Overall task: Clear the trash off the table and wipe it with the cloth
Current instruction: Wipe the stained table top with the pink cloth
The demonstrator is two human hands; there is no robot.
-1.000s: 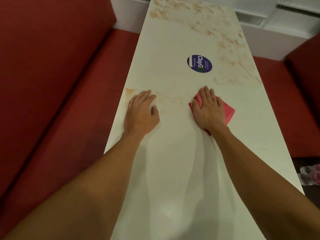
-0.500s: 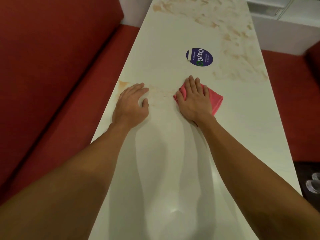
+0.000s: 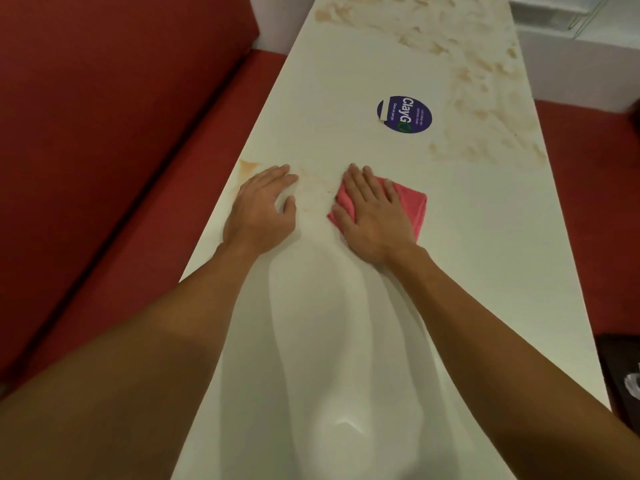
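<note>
Pressing the pink cloth (image 3: pixel 414 206) flat onto the counter (image 3: pixel 485 271), the right hand (image 3: pixel 375 216) keeps its fingers straight and grips nothing. The left hand (image 3: pixel 259 209) rests palm-down just beside it, empty. The cloth lies mid-counter, nearer the person than the sticker (image 3: pixel 404 114). Risk: pinned but not gripped, the cloth may bunch or slip free, smearing the brown stains (image 3: pixel 478 81). Its long axis appears to run across the counter, tilted slightly; the hand hides much of it.
</note>
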